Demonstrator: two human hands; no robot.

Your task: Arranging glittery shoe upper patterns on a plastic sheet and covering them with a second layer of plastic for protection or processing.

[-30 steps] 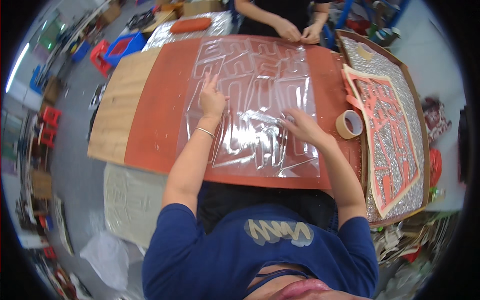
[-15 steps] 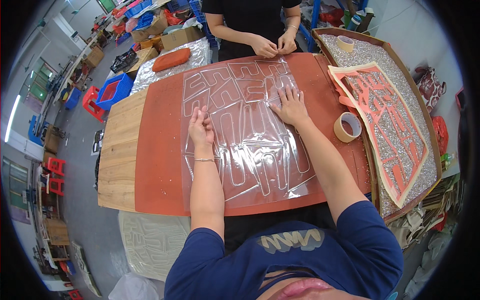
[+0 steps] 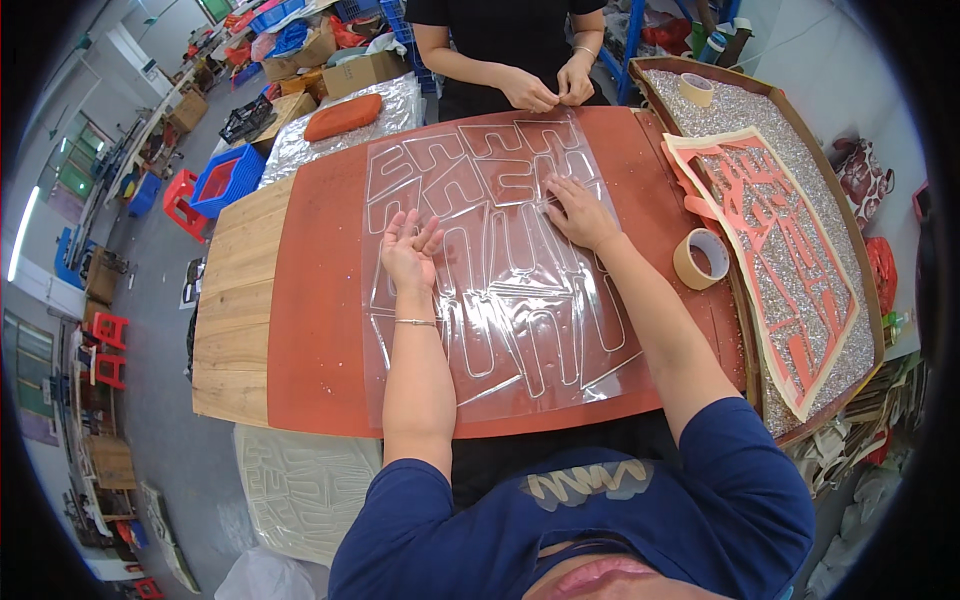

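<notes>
A clear plastic sheet (image 3: 505,290) with cut-out shapes lies on the red-brown board (image 3: 315,310) over the wooden table. My left hand (image 3: 408,250) is raised just above the sheet's left part, palm up, fingers apart, holding nothing. My right hand (image 3: 578,212) rests fingers-down on the upper middle of the sheet, pressing on a cut strip. Across the table a person in black (image 3: 510,40) pinches the sheet's far edge with both hands (image 3: 545,90).
A roll of tape (image 3: 702,258) stands right of the sheet. A tray (image 3: 745,105) of glittery grit with an orange cut-out (image 3: 775,240) and another tape roll (image 3: 696,88) fills the right side. Bare wooden tabletop (image 3: 235,300) lies left. Crates and boxes stand behind.
My left hand has lifted off the sheet and turned palm up. My right hand has shifted slightly on the upper middle of the sheet. My head has come closer.
</notes>
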